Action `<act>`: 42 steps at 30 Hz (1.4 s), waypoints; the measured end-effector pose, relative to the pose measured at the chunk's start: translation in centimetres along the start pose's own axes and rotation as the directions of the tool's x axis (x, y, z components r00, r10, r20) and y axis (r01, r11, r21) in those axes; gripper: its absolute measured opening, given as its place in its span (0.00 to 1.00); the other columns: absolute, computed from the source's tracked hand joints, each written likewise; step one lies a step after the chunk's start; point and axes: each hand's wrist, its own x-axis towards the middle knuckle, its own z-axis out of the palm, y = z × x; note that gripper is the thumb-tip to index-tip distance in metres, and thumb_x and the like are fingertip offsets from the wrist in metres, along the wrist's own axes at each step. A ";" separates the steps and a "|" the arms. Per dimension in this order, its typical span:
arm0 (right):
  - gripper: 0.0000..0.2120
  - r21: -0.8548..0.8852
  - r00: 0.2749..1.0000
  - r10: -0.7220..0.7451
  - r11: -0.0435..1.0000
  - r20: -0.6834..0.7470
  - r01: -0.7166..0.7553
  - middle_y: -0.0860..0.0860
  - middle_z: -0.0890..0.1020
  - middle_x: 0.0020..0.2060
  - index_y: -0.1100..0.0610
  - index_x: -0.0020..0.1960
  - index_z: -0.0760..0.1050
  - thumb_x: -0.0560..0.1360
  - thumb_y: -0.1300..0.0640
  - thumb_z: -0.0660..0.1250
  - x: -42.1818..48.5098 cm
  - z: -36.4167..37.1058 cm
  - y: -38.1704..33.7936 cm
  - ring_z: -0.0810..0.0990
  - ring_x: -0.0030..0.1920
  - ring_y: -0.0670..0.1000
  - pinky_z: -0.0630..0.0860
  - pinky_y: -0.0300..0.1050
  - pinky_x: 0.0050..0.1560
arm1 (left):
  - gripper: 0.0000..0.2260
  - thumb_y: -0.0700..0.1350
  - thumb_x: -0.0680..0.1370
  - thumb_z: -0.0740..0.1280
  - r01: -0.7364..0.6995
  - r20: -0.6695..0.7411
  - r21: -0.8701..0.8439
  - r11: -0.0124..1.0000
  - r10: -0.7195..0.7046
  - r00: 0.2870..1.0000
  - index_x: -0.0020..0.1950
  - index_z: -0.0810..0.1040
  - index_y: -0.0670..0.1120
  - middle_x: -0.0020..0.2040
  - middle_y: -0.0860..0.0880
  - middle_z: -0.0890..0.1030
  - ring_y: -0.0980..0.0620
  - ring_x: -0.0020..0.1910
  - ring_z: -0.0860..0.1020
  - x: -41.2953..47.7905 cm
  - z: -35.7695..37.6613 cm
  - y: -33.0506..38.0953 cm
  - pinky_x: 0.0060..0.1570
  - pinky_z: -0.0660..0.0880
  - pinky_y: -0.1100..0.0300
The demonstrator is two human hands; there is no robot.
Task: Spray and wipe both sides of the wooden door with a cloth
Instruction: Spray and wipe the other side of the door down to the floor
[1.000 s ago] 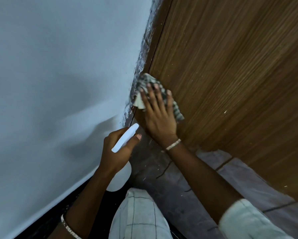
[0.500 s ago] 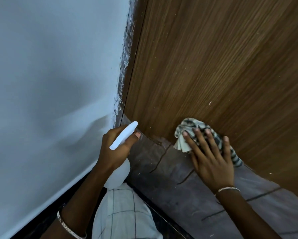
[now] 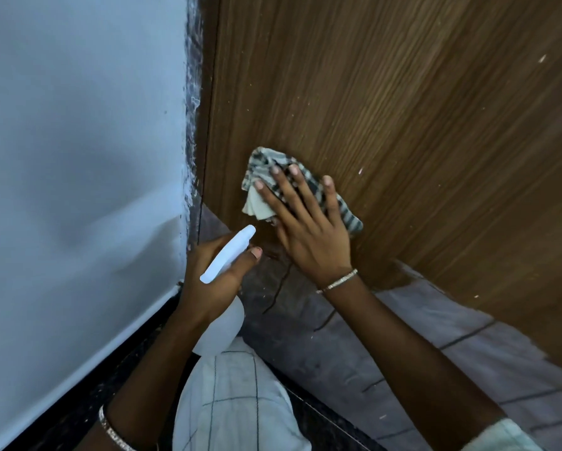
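Filling the view above and to the right of the fingers, one wooden door (image 3: 403,109) shows brown grain dotted with small pale flecks. One pale blue-grey wall (image 3: 78,157) stands to the left of both hands and meets the door's frame at a rough, chipped edge. Below the hands lies a grey tiled floor (image 3: 387,353). One knee in pale checked fabric (image 3: 237,402) sits beneath the left hand.

Two hands are in view. The right hand (image 3: 309,229) lies flat on the door, low down. Its fingers (image 3: 292,190) are straight and spread apart, pressing one striped grey-and-white cloth (image 3: 263,164) against the wood. The cloth lies under the fingers and palm and sticks out past the fingertips and on both sides.

The left hand (image 3: 214,281), just below and left of the right, has its fingers curled round the neck of one white spray bottle (image 3: 227,255), nozzle aimed toward the door's bottom edge.

Two thin bracelets show: the right-wrist bracelet (image 3: 338,281) and the left-wrist bracelet (image 3: 114,431).
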 end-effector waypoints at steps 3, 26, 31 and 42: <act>0.27 -0.075 0.996 0.085 0.994 -0.003 -0.085 0.49 0.58 0.83 0.44 0.83 0.55 0.86 0.45 0.57 -6.8 -2.0 3.6 0.54 0.83 0.52 0.44 0.62 0.81 | 0.12 0.45 0.74 0.75 -0.020 0.012 0.032 0.999 0.020 1.000 0.46 0.79 0.62 0.37 0.69 0.82 0.63 0.38 0.81 -0.4 1.2 0.7 0.38 0.75 0.68; 0.27 -0.089 0.943 0.310 0.943 -0.124 -0.321 0.49 0.63 0.81 0.41 0.82 0.60 0.84 0.43 0.61 -9.6 -2.3 4.8 0.54 0.82 0.52 0.47 0.64 0.80 | 0.11 0.44 0.75 0.73 0.054 0.027 -0.084 0.995 -0.052 0.998 0.46 0.77 0.61 0.38 0.64 0.81 0.67 0.36 0.81 -2.0 5.6 3.3 0.27 0.72 0.75; 0.29 -0.203 0.928 0.359 0.906 -0.096 -0.372 0.51 0.56 0.83 0.42 0.82 0.60 0.82 0.42 0.63 -21.7 -4.5 11.0 0.49 0.83 0.56 0.46 0.69 0.79 | 0.12 0.43 0.76 0.72 0.039 0.068 -0.075 0.996 -0.034 0.997 0.44 0.73 0.60 0.37 0.66 0.78 0.75 0.35 0.77 -2.4 6.6 3.4 0.28 0.70 0.78; 0.29 -0.048 0.801 0.555 0.814 -0.225 -0.578 0.51 0.61 0.81 0.41 0.83 0.55 0.83 0.41 0.58 -8.9 -0.1 2.1 0.45 0.83 0.57 0.45 0.65 0.81 | 0.15 0.43 0.76 0.73 -0.065 0.130 0.007 0.998 0.063 0.990 0.35 0.80 0.61 0.33 0.51 0.82 0.48 0.31 0.80 -2.9 7.5 3.1 0.33 0.78 0.53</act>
